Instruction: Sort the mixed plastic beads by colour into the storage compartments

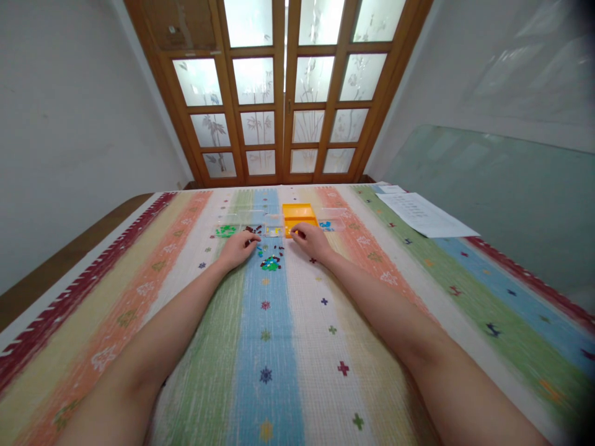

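Room: white walls, with wooden doors (283, 93) of frosted, plant-patterned glass straight behind the orange tray (300, 214).
Surface: the surface (139, 291) is covered by a striped cloth (279, 359) with small stitched crosses. The tray sits at its far middle.
Glass sheet: a big pane (488, 186) leans on the wall, well to the right of the tray.
Paper: a printed sheet (425, 214) lies flat to the right of the tray. Its print is too small to read.
Clear trays: these (242, 218) flank the orange tray in one row, probably so all are within reach.
Sorted bits: green pieces (226, 231) lie left of the tray and blue pieces (326, 226) just right of it, seemingly kept apart by colour.
Mixed pile: the small pieces (270, 261) lie loose just in front of the tray, between the two hands.
Left hand: the left hand (239, 246) rests palm down, front-left of the tray. The fingers (251, 239) are curled towards dark bits, and I cannot tell whether they pinch one.
Right hand: the right hand (312, 240) is at the tray's near edge with its fingers (295, 234) drawn in. Whether they grip anything cannot be told.
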The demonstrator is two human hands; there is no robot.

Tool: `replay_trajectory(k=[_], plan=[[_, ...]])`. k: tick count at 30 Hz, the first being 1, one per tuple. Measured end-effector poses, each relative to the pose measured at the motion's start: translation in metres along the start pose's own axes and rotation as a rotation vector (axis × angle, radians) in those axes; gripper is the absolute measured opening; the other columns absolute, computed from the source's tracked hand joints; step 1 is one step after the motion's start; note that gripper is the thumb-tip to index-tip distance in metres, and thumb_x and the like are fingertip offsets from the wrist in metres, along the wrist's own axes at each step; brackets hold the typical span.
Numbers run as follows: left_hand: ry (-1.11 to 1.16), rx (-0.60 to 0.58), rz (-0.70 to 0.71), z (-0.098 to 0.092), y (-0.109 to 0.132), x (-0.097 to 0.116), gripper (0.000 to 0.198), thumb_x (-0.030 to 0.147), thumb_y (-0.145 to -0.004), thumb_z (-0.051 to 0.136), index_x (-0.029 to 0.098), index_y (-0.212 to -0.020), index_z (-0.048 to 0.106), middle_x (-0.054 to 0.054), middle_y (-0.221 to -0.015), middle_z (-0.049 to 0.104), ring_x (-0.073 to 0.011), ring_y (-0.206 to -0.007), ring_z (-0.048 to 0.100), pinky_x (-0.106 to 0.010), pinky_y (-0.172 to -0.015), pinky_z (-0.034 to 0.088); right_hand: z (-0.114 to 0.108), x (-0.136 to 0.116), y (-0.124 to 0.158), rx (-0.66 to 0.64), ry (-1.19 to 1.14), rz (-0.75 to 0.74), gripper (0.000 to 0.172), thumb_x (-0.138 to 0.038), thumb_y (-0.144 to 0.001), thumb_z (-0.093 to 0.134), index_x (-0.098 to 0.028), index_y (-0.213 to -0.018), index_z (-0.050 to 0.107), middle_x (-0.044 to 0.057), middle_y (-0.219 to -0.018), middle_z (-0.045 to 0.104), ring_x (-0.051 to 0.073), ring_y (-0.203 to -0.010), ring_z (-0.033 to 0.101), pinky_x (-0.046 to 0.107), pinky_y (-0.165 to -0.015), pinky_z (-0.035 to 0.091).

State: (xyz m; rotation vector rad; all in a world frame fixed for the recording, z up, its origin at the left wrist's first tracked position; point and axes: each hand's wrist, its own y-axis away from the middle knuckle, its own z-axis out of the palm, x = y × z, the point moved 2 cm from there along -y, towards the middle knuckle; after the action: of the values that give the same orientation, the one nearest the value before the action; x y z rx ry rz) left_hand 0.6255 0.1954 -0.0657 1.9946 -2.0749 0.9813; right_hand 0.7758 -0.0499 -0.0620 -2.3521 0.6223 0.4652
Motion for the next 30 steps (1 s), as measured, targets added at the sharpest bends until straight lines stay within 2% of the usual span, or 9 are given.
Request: replay_trajectory(k=[3,5,8,11,17,22,27,30], plan=[[-0.029,-0.035,0.037,-0.001,0.000,0.002,0.023,0.027,-0.092,0.057,0.021,-0.102,0.077,-0.006,-0.097,0.074,-0.0204,-0.085,0.064,-0.033,-0.081,0.050,-0.025,0.029,-0.004,0.222,0.083,0.221,0.020,-0.029,-0.095,0.055,-0.019,-0.098,0.072,0.005,-0.082,0.069,0.018,-0.071,0.058,0.029,-0.068,0.038],[-0.021,-0.084,0.072,-0.001,0.001,0.004,0.022,0.025,-0.091,0.058,0.021,-0.100,0.077,-0.005,-0.096,0.074,-0.0204,-0.086,0.065,-0.032,-0.081,0.049,-0.040,0.048,-0.004,0.323,0.154,0.330,0.020,-0.029,-0.094,0.054,-0.019,-0.096,0.072,0.005,-0.080,0.069,0.019,-0.072,0.057,0.030,-0.067,0.037],[0.002,-0.171,0.129,-0.001,0.003,0.009,0.023,0.022,-0.089,0.058,0.022,-0.100,0.078,-0.005,-0.094,0.074,-0.0196,-0.084,0.065,-0.031,-0.080,0.049,-0.053,0.073,-0.001,0.384,0.214,0.477,0.022,-0.030,-0.094,0.054,-0.019,-0.098,0.073,0.006,-0.081,0.070,0.021,-0.072,0.057,0.030,-0.066,0.035],[0.006,-0.206,0.153,-0.002,0.005,0.013,0.026,0.018,-0.085,0.058,0.022,-0.101,0.078,-0.004,-0.093,0.073,-0.0189,-0.082,0.064,-0.031,-0.080,0.049,-0.056,0.088,0.001,0.384,0.247,0.566,0.023,-0.030,-0.093,0.054,-0.018,-0.098,0.074,0.009,-0.086,0.073,0.022,-0.075,0.059,0.031,-0.066,0.035],[0.032,-0.231,0.164,-0.003,0.005,0.013,0.024,0.020,-0.085,0.061,0.023,-0.102,0.078,-0.003,-0.091,0.071,-0.0178,-0.080,0.062,-0.030,-0.078,0.048,-0.049,0.098,0.002,0.372,0.221,0.583,0.029,-0.031,-0.096,0.052,-0.019,-0.108,0.076,0.011,-0.097,0.076,0.023,-0.080,0.061,0.030,-0.067,0.036],[0.086,-0.215,0.150,-0.003,0.004,0.011,0.020,0.026,-0.089,0.063,0.023,-0.101,0.077,-0.004,-0.091,0.071,-0.0177,-0.081,0.062,-0.030,-0.077,0.048,-0.044,0.095,0.001,0.370,0.206,0.570,0.027,-0.030,-0.095,0.054,-0.019,-0.105,0.076,0.010,-0.091,0.075,0.023,-0.077,0.061,0.030,-0.066,0.036],[0.190,-0.163,0.112,-0.004,0.003,0.008,0.019,0.030,-0.089,0.065,0.021,-0.101,0.076,-0.005,-0.097,0.071,-0.0175,-0.084,0.063,-0.029,-0.078,0.050,-0.039,0.079,-0.001,0.345,0.205,0.475,0.026,-0.030,-0.095,0.053,-0.020,-0.102,0.075,0.008,-0.087,0.074,0.022,-0.075,0.060,0.030,-0.065,0.036],[0.232,-0.118,0.029,-0.003,0.003,0.002,0.021,0.033,-0.088,0.065,0.021,-0.103,0.075,-0.003,-0.094,0.072,-0.0160,-0.078,0.063,-0.028,-0.072,0.049,-0.035,0.066,-0.002,0.288,0.185,0.362,0.025,-0.031,-0.096,0.052,-0.020,-0.102,0.075,0.007,-0.087,0.073,0.021,-0.074,0.061,0.030,-0.067,0.038]])
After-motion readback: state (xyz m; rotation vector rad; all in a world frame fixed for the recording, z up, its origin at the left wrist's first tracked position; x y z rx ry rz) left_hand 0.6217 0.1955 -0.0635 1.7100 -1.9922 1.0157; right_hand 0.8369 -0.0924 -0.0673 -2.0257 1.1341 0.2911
